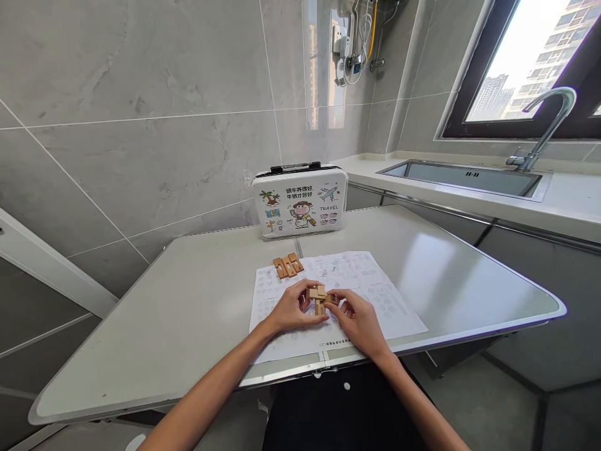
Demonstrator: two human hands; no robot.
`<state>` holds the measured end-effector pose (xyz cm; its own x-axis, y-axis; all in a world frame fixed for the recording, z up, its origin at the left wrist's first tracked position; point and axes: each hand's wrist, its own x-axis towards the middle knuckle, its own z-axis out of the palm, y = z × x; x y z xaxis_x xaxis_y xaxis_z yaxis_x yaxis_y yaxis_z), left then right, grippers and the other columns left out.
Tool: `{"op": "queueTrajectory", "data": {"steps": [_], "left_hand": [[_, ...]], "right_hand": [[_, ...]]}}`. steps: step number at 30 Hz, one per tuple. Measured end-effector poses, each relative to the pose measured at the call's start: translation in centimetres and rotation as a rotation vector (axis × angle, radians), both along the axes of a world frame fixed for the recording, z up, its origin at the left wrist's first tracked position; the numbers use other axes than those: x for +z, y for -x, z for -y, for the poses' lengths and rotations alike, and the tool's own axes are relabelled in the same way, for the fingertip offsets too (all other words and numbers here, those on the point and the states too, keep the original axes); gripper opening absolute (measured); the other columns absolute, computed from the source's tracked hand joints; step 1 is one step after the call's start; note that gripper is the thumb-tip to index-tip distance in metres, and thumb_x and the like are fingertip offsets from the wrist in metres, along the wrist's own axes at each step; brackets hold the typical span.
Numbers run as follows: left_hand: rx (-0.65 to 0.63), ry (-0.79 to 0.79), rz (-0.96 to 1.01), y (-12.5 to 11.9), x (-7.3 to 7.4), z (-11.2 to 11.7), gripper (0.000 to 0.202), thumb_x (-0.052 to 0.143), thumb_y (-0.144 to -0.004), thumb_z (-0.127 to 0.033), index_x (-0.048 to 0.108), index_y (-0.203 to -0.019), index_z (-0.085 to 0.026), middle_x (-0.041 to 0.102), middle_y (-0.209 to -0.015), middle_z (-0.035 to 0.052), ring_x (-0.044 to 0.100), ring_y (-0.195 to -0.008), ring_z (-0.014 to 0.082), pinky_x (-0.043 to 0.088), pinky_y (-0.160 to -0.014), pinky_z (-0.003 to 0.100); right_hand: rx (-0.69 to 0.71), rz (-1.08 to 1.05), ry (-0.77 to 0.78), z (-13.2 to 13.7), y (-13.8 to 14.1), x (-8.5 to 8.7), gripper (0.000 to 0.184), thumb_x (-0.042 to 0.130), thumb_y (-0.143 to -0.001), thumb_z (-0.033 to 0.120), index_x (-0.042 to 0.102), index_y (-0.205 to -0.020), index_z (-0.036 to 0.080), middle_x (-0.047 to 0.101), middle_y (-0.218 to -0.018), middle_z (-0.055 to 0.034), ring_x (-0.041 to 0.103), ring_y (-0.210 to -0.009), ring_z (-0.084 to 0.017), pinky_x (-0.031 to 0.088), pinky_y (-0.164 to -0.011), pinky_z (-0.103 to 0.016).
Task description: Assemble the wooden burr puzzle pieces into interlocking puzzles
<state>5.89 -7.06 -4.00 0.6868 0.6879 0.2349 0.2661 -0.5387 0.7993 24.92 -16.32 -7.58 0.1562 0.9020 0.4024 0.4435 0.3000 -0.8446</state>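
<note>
A small cluster of joined wooden puzzle pieces (319, 297) is held just above a printed instruction sheet (375, 294) on the grey table (188, 313). My left hand (293, 310) pinches the cluster from the left, fingers curled round it. My right hand (357, 318) grips a piece on the right side of the same cluster. Three loose wooden pieces (288, 265) lie side by side at the sheet's far left corner, apart from both hands.
A white printed travel case (300, 203) stands upright at the table's far edge against the tiled wall. A steel sink (464, 177) with a tap (547, 125) sits in the counter to the right, under a window.
</note>
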Motion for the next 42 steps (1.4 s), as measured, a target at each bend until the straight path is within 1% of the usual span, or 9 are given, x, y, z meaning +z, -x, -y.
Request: {"op": "queueTrajectory", "data": {"steps": [3, 7, 13, 17, 22, 30, 35, 38, 42], "left_hand": [[0.000, -0.016, 0.009, 0.05, 0.07, -0.05, 0.065, 0.091, -0.070, -0.052, 0.068, -0.123, -0.022, 0.063, -0.104, 0.0036, 0.048, -0.070, 0.0125, 0.044, -0.059, 0.024], [0.001, -0.023, 0.009, 0.14, 0.12, -0.11, 0.067, 0.091, -0.069, -0.055, 0.068, -0.123, -0.023, 0.063, -0.107, 0.0049, 0.050, -0.072, 0.0138, 0.046, -0.059, 0.025], [-0.007, -0.035, 0.012, 0.24, -0.04, -0.30, 0.068, 0.092, -0.068, -0.056, 0.068, -0.123, -0.023, 0.064, -0.107, 0.0043, 0.052, -0.070, 0.0132, 0.047, -0.061, 0.027], [-0.014, -0.042, 0.013, 0.22, -0.21, -0.41, 0.069, 0.093, -0.067, -0.057, 0.068, -0.123, -0.023, 0.064, -0.106, 0.0032, 0.049, -0.065, 0.0112, 0.046, -0.061, 0.027], [-0.029, -0.044, 0.006, 0.16, -0.29, -0.36, 0.070, 0.093, -0.066, -0.057, 0.069, -0.123, -0.024, 0.065, -0.108, 0.0038, 0.053, -0.068, 0.0124, 0.046, -0.061, 0.027], [-0.044, -0.018, -0.009, 0.17, -0.45, -0.11, 0.074, 0.093, -0.068, -0.053, 0.067, -0.131, -0.023, 0.071, -0.100, 0.0021, 0.056, -0.066, 0.0123, 0.047, -0.061, 0.027], [-0.030, 0.026, 0.006, 0.14, -0.45, -0.05, 0.074, 0.093, -0.067, -0.051, 0.068, -0.131, -0.023, 0.070, -0.094, 0.0008, 0.057, -0.068, 0.0131, 0.046, -0.060, 0.026], [-0.012, 0.080, 0.035, 0.21, -0.44, -0.16, 0.074, 0.094, -0.068, -0.050, 0.067, -0.132, -0.023, 0.071, -0.099, 0.0019, 0.059, -0.072, 0.0140, 0.048, -0.061, 0.025], [-0.011, 0.182, 0.104, 0.32, -0.60, -0.51, 0.076, 0.095, -0.070, -0.045, 0.064, -0.135, -0.022, 0.073, -0.114, 0.0068, 0.068, -0.089, 0.0191, 0.054, -0.075, 0.029]], "right_hand": [[0.001, 0.000, -0.008, 0.04, 0.03, 0.11, 0.032, 0.060, -0.101, 0.050, 0.072, -0.115, 0.024, 0.075, -0.104, -0.0073, 0.062, -0.068, -0.019, 0.052, -0.065, -0.034], [0.006, 0.001, 0.002, 0.13, 0.06, 0.29, 0.037, 0.056, -0.102, 0.055, 0.072, -0.115, 0.024, 0.075, -0.105, -0.0091, 0.063, -0.068, -0.020, 0.052, -0.062, -0.034], [0.018, -0.012, -0.002, 0.08, 0.02, 0.15, 0.036, 0.056, -0.103, 0.054, 0.072, -0.117, 0.024, 0.075, -0.103, -0.0079, 0.064, -0.064, -0.019, 0.052, -0.060, -0.033], [0.024, -0.021, 0.000, 0.12, 0.03, 0.14, 0.033, 0.058, -0.101, 0.052, 0.072, -0.116, 0.025, 0.075, -0.102, -0.0074, 0.066, -0.069, -0.020, 0.052, -0.060, -0.032], [0.046, -0.009, -0.005, 0.38, 0.06, 0.40, 0.031, 0.059, -0.102, 0.049, 0.073, -0.116, 0.026, 0.075, -0.101, -0.0069, 0.066, -0.071, -0.021, 0.051, -0.060, -0.032], [0.064, -0.021, -0.009, 0.46, 0.07, 0.54, 0.032, 0.061, -0.101, 0.049, 0.074, -0.118, 0.025, 0.076, -0.102, -0.0067, 0.064, -0.067, -0.019, 0.051, -0.060, -0.032], [0.075, -0.055, -0.018, 0.41, 0.07, 0.37, 0.032, 0.061, -0.102, 0.049, 0.073, -0.118, 0.024, 0.076, -0.098, -0.0061, 0.064, -0.062, -0.017, 0.052, -0.060, -0.032], [0.073, -0.131, 0.002, 0.31, -0.01, 0.03, 0.033, 0.057, -0.104, 0.050, 0.071, -0.119, 0.023, 0.075, -0.090, -0.0048, 0.064, -0.058, -0.016, 0.052, -0.060, -0.031], [0.027, -0.220, 0.036, 0.07, -0.11, -0.38, 0.039, 0.054, -0.104, 0.055, 0.067, -0.122, 0.023, 0.069, -0.084, -0.0022, 0.061, -0.052, -0.015, 0.052, -0.056, -0.030]]}}
